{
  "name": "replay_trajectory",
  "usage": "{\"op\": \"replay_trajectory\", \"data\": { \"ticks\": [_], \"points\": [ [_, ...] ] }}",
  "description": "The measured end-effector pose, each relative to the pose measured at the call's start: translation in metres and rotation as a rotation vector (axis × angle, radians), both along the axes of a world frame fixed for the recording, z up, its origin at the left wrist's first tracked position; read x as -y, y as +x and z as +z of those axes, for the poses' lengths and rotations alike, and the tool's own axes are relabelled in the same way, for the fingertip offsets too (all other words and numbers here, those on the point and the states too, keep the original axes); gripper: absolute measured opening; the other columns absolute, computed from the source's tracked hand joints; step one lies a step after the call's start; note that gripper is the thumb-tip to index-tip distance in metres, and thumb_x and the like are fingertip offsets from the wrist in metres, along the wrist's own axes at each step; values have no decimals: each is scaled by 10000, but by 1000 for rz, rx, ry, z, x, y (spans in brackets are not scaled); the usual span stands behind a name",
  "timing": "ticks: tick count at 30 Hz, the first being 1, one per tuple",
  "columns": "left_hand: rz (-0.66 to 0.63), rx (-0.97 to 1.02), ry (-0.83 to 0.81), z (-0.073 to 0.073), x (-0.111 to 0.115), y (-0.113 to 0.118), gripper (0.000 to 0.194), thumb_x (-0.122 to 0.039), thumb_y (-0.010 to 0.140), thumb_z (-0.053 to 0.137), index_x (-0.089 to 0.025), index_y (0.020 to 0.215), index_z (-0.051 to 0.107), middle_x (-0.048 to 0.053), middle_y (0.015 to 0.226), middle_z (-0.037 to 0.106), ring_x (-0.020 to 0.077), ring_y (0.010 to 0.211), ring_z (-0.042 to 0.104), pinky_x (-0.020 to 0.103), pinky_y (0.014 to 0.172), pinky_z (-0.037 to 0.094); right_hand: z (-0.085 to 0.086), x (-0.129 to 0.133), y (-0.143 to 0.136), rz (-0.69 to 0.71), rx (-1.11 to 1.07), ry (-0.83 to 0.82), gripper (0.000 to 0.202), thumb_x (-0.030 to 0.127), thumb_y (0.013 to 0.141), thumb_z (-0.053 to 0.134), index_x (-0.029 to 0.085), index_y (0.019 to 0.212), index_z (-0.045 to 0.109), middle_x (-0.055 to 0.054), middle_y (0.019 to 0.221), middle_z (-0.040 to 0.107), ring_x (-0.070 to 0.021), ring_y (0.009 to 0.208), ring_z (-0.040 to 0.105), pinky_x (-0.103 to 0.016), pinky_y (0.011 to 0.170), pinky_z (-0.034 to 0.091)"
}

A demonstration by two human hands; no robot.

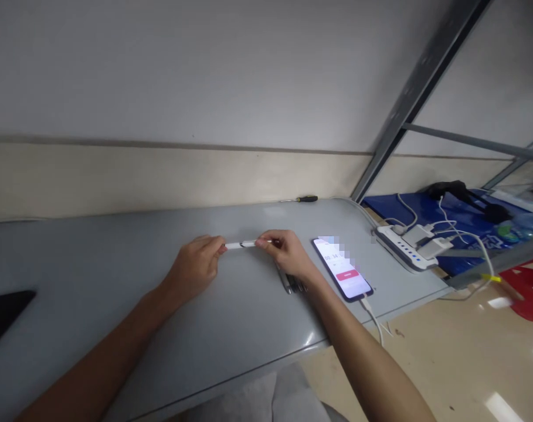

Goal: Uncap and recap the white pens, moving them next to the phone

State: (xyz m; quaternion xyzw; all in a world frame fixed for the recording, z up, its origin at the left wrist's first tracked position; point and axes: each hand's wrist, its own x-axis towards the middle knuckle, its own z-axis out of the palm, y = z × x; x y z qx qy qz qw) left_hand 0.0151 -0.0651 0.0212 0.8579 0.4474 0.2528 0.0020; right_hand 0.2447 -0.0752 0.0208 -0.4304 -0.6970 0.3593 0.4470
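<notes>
A slim white pen [233,246] with a dark mark near its middle is stretched level between my two hands, above the grey desk [231,319]. The fingers of my left hand [198,264] are closed around its left end. My right hand [287,252] pinches the right end between thumb and fingers. Partly hidden beneath my right wrist, several slim pen-like items [288,283] lie on the desk, some silvery and some dark. Both tips of the white pen are covered by my fingers.
To the right lies a lit phone [343,268] with a white cable [372,313]. Beyond it sits a power strip [404,249] with chargers. A yellow-black screwdriver [308,199] rests by the wall. A black object [6,310] is at the left. A metal frame [418,97] rises at right.
</notes>
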Motion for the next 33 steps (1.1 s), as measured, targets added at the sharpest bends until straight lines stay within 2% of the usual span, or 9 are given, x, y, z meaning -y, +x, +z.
{"op": "replay_trajectory", "data": {
  "ticks": [2,5,10,13,15,20,25,30,33],
  "points": [
    [11,32,-56,-2,-1,1,271,-237,918,313,-205,739,514,29,678,566,176,643,519,303,633,411,-2,-2,-1,-54,-26,61,196,365,840,642,196,895,726,-8,768,604,-131,674,483,-253,633,373],
    [7,60,-93,-3,-1,4,276,-294,946,311,-203,801,527,27,725,574,176,664,539,302,651,425,-4,-3,-3,-100,-90,16,312,375,772,716,209,1035,709,-19,850,632,-131,687,505,-248,630,399],
    [-70,16,-69,-4,-2,3,303,-326,973,300,-189,909,563,65,843,624,214,811,570,347,771,450,-4,-4,-2,-71,-12,-101,371,451,890,552,166,672,650,14,590,527,-115,567,449,-251,568,352],
    [-73,-1,-75,-4,-3,3,316,-322,976,300,-180,934,579,69,846,633,221,823,569,360,785,450,-5,-5,-2,-96,-56,-16,176,357,804,674,181,818,671,-10,794,638,-133,713,537,-248,657,403],
    [-68,3,-83,-3,-2,3,314,-321,976,307,-182,930,585,64,841,634,219,815,568,359,780,450,-6,-6,-2,-109,-82,-10,217,347,769,710,194,919,674,-24,888,659,-143,775,563,-253,691,419],
    [-72,3,-75,-1,0,4,317,-329,982,311,-176,945,585,72,878,643,223,850,573,366,801,452,-4,-4,0,-51,29,-96,312,405,888,563,164,715,661,-1,652,596,-122,616,505,-256,607,379],
    [-85,23,-91,-4,-2,3,312,-320,987,302,-175,989,579,73,919,655,218,863,594,359,810,462,-5,-4,-1,-59,-22,23,174,291,803,668,183,937,696,-30,908,692,-144,789,585,-254,696,426],
    [-89,8,-70,-7,-4,2,326,-332,995,293,-176,979,579,70,914,656,220,862,598,369,813,465,-10,-6,-2,-80,60,-57,249,374,876,588,162,849,715,-23,716,667,-131,644,547,-254,613,399],
    [-89,0,-69,-7,-4,1,335,-336,999,286,-173,974,578,69,904,653,219,849,596,370,803,465,-10,-6,-2,-77,26,28,142,290,830,642,171,875,705,-23,819,688,-134,718,574,-245,642,412]
  ]
}}
